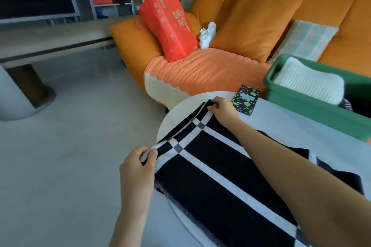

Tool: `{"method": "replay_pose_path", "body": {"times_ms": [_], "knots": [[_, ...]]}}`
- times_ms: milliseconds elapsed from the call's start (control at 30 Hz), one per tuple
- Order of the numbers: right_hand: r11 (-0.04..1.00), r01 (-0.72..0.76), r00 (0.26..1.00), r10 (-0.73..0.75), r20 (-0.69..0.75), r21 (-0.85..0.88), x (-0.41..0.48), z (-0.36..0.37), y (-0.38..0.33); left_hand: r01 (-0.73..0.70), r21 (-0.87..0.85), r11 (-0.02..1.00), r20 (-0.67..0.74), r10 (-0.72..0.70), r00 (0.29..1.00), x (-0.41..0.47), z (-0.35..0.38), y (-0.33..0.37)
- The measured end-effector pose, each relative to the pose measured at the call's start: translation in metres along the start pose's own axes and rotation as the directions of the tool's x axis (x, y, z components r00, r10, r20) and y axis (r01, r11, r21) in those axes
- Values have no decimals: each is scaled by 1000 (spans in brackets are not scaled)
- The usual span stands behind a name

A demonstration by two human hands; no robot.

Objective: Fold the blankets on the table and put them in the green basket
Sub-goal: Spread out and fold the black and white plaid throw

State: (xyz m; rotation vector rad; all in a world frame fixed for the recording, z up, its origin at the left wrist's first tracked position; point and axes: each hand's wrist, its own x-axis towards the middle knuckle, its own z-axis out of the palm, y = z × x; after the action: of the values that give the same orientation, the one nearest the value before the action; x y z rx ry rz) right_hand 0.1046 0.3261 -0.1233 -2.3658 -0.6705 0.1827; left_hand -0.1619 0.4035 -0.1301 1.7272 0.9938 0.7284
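A black blanket with white stripes (216,168) lies spread on the white round table (172,118). My left hand (138,164) pinches its near corner at the table's left edge. My right hand (222,110) pinches the far corner of the same edge, near the phone. The edge between my hands looks doubled over. The green basket (313,106) stands at the right on the table, with a folded white knitted blanket (309,83) inside it. My right forearm covers part of the black blanket.
A phone in a dark spotted case (246,99) lies on the table between my right hand and the basket. Behind is an orange sofa (251,16) with a red paper bag (170,26), cushions and an orange knitted throw (200,70). Grey floor lies to the left.
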Motion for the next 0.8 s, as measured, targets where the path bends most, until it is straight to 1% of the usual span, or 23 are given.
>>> {"method": "replay_pose_path", "body": {"times_ms": [133,233,300,333,367,433,467,533,600,633,700,733,800], "knots": [[998,56,995,-58,-85,-28,5,5,-3,37,10,999,6,-37,999,9,-4,-2],[993,117,975,-117,-188,-10,10,6,-11,-17,-55,998,-83,13,997,8,-9,8],[988,144,953,-154,-259,-58,15,8,-18,-56,-74,996,-143,45,989,11,-10,12],[985,137,952,-161,-260,-107,18,11,-19,-59,-60,996,-159,49,986,14,-9,11],[979,116,962,-153,-227,-169,22,15,-19,-49,-26,998,-163,44,986,18,-6,8],[947,67,984,-114,-136,-313,28,27,-15,-3,87,996,-151,16,988,25,1,-4],[926,58,987,-109,-119,-372,31,33,-13,28,153,988,-142,-6,990,28,4,-12],[891,64,984,-132,-122,-450,33,41,-11,92,247,965,-115,-65,991,33,9,-26],[867,71,982,-149,-120,-494,33,45,-12,123,263,957,-88,-103,991,37,10,-36],[862,60,982,-142,-128,-503,32,45,-11,111,263,958,-83,-93,992,39,11,-39],[886,28,978,-120,-171,-463,25,42,-10,37,320,947,-110,-2,994,40,12,-35],[906,32,976,-120,-184,-422,18,38,-9,-15,350,937,-132,65,989,38,13,-28],[922,90,973,-161,-163,-376,-3,24,-7,-171,343,924,-131,227,965,27,14,-10]]}}
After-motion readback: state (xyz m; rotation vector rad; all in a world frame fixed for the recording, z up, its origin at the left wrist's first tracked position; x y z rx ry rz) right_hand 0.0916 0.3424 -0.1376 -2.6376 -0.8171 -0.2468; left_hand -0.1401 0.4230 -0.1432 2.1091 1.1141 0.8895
